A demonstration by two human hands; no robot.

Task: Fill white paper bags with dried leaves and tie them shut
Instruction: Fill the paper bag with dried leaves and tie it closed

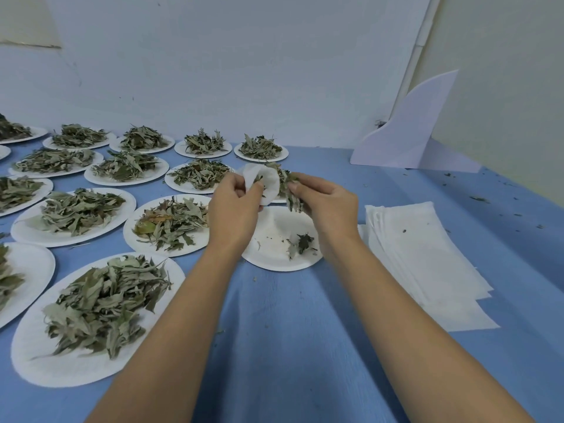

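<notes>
Head view: hands, left (235,206) pinching bag (265,181), right (326,203) apparently gripping leaves (290,190).

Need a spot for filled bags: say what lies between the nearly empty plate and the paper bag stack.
Head view: the right wrist hangs over that gap, hiding most of it; only blue tablecloth shows around it.
</notes>
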